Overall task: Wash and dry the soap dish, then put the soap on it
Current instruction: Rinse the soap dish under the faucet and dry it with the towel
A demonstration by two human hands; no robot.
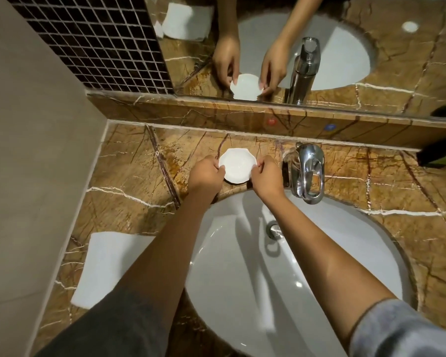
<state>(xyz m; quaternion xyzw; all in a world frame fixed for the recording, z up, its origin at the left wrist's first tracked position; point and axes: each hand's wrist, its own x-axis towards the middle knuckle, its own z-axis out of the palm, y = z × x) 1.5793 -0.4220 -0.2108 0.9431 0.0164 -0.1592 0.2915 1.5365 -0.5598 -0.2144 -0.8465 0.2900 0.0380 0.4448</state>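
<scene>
A small white soap dish (237, 164) with a scalloped rim sits on the brown marble counter (129, 181), behind the sink and left of the faucet. My left hand (206, 176) grips its left edge and my right hand (266, 177) grips its right edge. The dish looks bare inside. No soap is visible anywhere in view. The mirror above repeats both hands and the dish.
A white oval sink (307, 274) with a metal drain plug (274, 229) lies below my arms. A chrome faucet (308, 173) stands to the right of the dish. A folded white towel (108, 269) lies on the counter's left. A dark green object (440, 153) sits at far right.
</scene>
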